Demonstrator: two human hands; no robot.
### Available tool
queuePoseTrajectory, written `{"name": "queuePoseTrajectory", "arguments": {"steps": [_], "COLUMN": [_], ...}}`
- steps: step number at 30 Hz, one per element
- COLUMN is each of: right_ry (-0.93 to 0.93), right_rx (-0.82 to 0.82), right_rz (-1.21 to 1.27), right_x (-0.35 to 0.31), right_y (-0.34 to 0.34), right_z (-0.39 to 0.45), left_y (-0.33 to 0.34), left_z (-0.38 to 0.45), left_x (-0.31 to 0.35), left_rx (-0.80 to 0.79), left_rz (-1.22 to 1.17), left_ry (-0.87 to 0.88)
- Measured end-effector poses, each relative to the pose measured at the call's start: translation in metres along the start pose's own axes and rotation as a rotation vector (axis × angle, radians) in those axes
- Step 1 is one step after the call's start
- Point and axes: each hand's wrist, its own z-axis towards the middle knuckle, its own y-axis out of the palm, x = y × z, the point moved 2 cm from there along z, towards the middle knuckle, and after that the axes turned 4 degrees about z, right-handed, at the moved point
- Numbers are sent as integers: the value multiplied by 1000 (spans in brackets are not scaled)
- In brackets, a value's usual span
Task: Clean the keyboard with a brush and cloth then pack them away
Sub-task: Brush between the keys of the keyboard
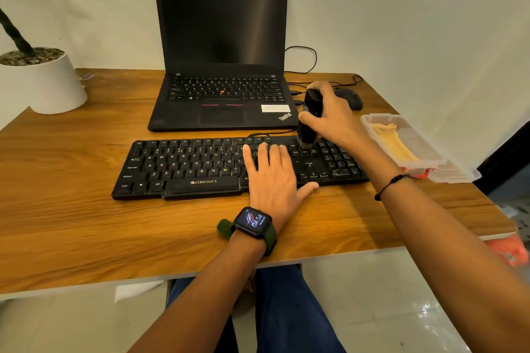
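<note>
Over on the left, a potted plant is parked at the desk's far corner, with a closed-down laptop set behind the black keyboard. The keyboard's held flat by the left hand, fingers straight and spread on the keys. The black brush is gripped upright in the right hand, bristles down on the keys by the numpad, and the yellow cloth is left in the clear plastic box at far right.

Black keyboard flat on desk — upright brush on its keys — cloth boxed

Left hand lies flat, fingers straight; right hand curled, gripping.
</note>
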Motion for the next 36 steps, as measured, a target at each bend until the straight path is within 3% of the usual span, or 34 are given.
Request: {"name": "queuePoseTrajectory", "arguments": {"steps": [12,17,21,30,36], "right_ry": [66,63,-34,-75,53], "right_rx": [-10,129,22,-33,-108], "right_rz": [74,156,39,-99,43], "right_x": [5,-1,-10,-12,-15], "right_y": [-9,-12,8,17,3], "right_z": [-18,-2,-1,-14,-9], "left_y": [2,3,5,7,5], "left_z": [0,0,0,0,0], "left_x": [0,-1,-1,-1,0], "left_rx": [29,27,22,69,60], "left_rz": [3,-16,-5,12,11], "left_ry": [-7,-1,-13,-21,-13]}}
